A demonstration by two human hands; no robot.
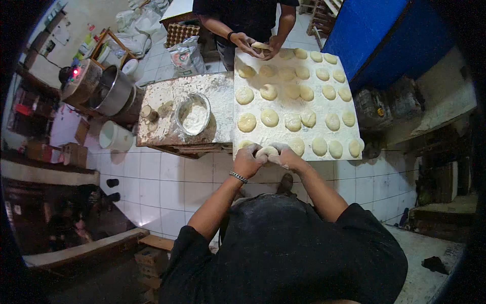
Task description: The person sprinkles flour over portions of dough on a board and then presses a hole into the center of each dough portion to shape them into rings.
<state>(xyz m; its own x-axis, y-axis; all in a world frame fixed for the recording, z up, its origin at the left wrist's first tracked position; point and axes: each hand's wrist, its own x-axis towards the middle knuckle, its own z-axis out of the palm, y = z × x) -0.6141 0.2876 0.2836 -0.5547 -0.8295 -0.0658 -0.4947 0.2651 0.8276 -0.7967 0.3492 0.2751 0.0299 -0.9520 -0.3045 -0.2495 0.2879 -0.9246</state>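
Between my two hands, at the near edge of the floured board (324,105), is a pale round piece of dough (267,151). My left hand (247,161), a chain bracelet on its wrist, grips the dough's left side. My right hand (288,157) grips it from the right; flour coats the fingers of both. Several flattened dough rounds lie in rows on the board, one (296,147) just beyond my right hand. Across the board, a co-worker's hands (259,46) hold another dough piece.
Left of the board stands a floury wooden table (157,91) with a metal bowl of flour (194,115) and a small cup (148,112). A white bucket (115,136) and a mixer (109,90) are farther left. A blue panel (372,35) rises at the far right.
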